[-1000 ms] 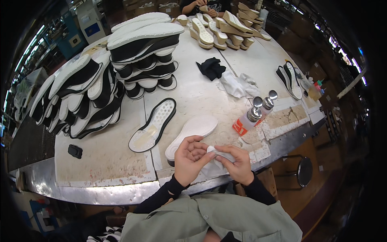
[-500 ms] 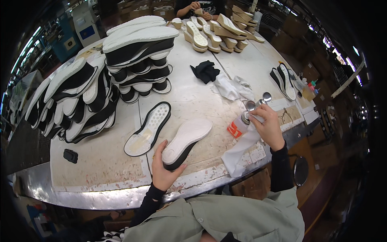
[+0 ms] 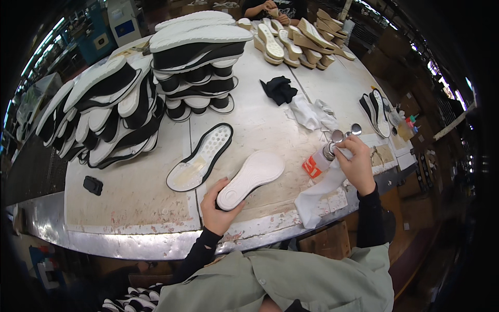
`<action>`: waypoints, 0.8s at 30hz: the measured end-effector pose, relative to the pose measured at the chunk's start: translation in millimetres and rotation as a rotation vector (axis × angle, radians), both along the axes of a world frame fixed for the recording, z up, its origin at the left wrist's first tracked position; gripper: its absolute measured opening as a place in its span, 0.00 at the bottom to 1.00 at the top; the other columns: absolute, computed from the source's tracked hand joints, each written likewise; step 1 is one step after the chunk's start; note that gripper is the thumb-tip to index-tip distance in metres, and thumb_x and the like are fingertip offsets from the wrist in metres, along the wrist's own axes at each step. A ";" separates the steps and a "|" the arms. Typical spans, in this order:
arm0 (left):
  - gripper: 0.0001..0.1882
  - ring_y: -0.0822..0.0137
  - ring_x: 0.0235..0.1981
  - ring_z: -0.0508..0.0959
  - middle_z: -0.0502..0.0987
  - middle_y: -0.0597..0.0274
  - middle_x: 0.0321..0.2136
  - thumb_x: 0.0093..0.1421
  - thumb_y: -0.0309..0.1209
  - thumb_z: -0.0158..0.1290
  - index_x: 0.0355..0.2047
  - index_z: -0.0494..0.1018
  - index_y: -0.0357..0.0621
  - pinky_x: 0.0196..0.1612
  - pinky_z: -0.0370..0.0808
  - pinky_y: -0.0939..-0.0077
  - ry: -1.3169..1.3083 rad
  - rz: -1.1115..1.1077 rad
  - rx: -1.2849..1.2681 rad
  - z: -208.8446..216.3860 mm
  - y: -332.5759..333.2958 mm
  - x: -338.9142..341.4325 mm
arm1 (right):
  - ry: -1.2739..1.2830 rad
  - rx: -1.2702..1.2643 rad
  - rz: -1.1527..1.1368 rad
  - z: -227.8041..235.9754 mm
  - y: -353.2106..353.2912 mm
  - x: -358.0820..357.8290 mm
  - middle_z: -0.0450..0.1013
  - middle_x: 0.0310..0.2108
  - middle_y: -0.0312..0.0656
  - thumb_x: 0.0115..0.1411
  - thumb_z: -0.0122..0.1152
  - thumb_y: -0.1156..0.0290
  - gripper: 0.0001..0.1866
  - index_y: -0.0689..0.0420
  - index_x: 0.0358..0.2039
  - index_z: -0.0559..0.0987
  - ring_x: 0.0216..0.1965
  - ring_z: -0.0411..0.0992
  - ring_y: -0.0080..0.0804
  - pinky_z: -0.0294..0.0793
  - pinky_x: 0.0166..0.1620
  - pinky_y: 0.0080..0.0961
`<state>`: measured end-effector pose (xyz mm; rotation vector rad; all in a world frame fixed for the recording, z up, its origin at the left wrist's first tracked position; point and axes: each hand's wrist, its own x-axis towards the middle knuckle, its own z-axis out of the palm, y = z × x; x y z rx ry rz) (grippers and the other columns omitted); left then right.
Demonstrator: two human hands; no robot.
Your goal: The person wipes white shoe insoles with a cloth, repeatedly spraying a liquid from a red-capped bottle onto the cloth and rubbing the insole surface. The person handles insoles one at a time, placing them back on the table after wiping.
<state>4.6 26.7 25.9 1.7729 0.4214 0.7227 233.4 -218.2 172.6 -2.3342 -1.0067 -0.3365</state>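
My left hand (image 3: 218, 212) grips the heel end of a shoe sole (image 3: 255, 176), thumb on one side and fingers on the other. The sole's white grooved face is turned up, and a thin dark edge shows beneath. In my right hand (image 3: 359, 165), pinched fingers press a white cloth (image 3: 318, 200) at the metal top of a clear bottle (image 3: 315, 163) with an orange-red label. The cloth's long end hangs down onto the table. Left of the held sole lies another sole (image 3: 204, 156), black-rimmed, with a honeycomb-patterned inside facing up.
Stacked black-and-white soles (image 3: 200, 49) fill the left of the table (image 3: 135, 203). A small black object (image 3: 93, 185) lies near the front. Beyond are a black cloth (image 3: 279, 89), a crumpled white cloth (image 3: 312, 113) and tan wedge soles (image 3: 312, 41). Another person's hands (image 3: 275, 11) work at the far edge.
My left hand has tilted the sole, so less of its black side shows. My right hand stays at the bottle top with the cloth. The whole view has shifted slightly.
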 end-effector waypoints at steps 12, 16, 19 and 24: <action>0.38 0.55 0.49 0.79 0.78 0.48 0.48 0.41 0.34 0.72 0.53 0.72 0.37 0.52 0.73 0.67 0.010 0.024 0.114 -4.6 3.8 1.3 | -0.027 0.170 0.095 21.3 22.7 -46.1 0.73 0.30 0.47 0.52 0.63 0.82 0.07 0.66 0.33 0.78 0.32 0.73 0.41 0.70 0.37 0.31; 0.35 0.58 0.47 0.80 0.79 0.49 0.46 0.41 0.29 0.71 0.51 0.73 0.36 0.51 0.74 0.69 0.011 -0.006 0.086 3.3 -0.1 3.5 | 0.244 0.240 0.496 -39.9 74.5 -93.7 0.72 0.34 0.47 0.52 0.63 0.83 0.14 0.63 0.41 0.80 0.35 0.72 0.39 0.71 0.40 0.28; 0.33 0.56 0.47 0.80 0.79 0.48 0.45 0.42 0.26 0.68 0.51 0.73 0.36 0.51 0.74 0.69 0.015 -0.016 0.090 -2.5 -0.4 3.6 | 0.433 0.265 0.597 -82.8 124.4 -121.9 0.71 0.35 0.46 0.52 0.63 0.82 0.14 0.61 0.41 0.80 0.38 0.71 0.42 0.69 0.42 0.32; 0.28 0.54 0.47 0.80 0.78 0.47 0.46 0.46 0.25 0.62 0.50 0.73 0.36 0.51 0.74 0.67 -0.047 -0.037 0.155 -6.4 4.9 1.9 | 0.221 0.185 0.897 -91.4 145.9 -117.5 0.70 0.37 0.44 0.46 0.63 0.82 0.15 0.58 0.38 0.79 0.39 0.69 0.44 0.67 0.42 0.34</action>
